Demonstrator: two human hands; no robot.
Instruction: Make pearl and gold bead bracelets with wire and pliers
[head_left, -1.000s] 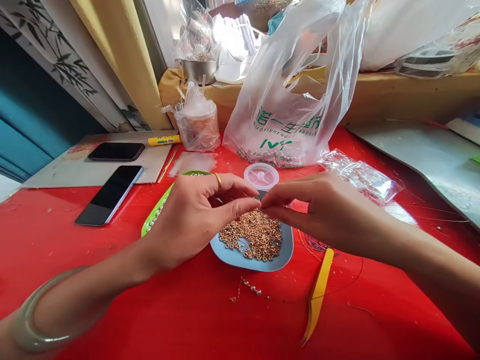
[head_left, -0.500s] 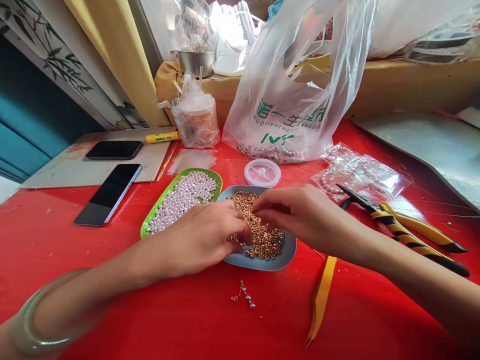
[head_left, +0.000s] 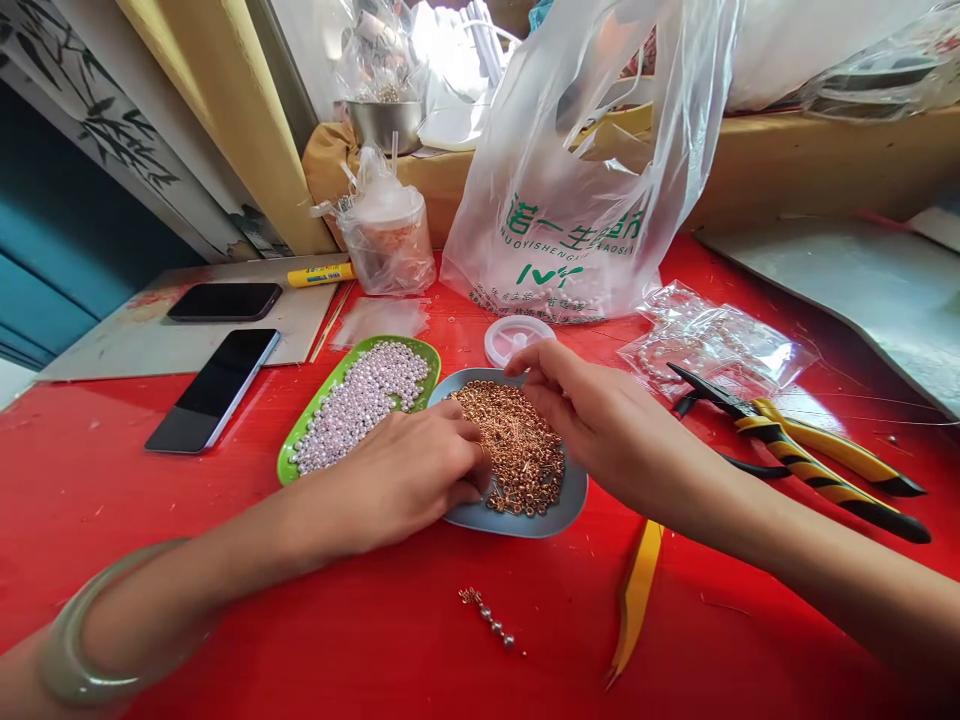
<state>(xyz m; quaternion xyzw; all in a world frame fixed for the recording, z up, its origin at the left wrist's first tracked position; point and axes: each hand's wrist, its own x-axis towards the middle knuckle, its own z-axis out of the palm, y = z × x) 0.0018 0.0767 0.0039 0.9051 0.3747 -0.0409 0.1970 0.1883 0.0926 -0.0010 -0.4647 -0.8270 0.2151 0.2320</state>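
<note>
My left hand rests over the near-left edge of a blue-grey dish, its fingers curled together. Whatever those fingers hold is hidden. Across the dish's right side, my right hand has thumb and index finger bent toward each other near the far rim, and I cannot make out what is between them. Small gold-coloured beads and rings fill the dish. Beside it, a green tray holds pale pearl beads. Nearer me is a short strand of pearls with gold bits.
Yellow tweezers and pliers lie on the right of the red table. Two phones are on the left. Behind the dish stand a round plastic lid, a wrapped cup and a plastic bag.
My right hand has risen slightly toward the dish's far rim, uncovering more gold beads. The small strand has shifted, its gold end now at the top. The view has drifted slightly.
</note>
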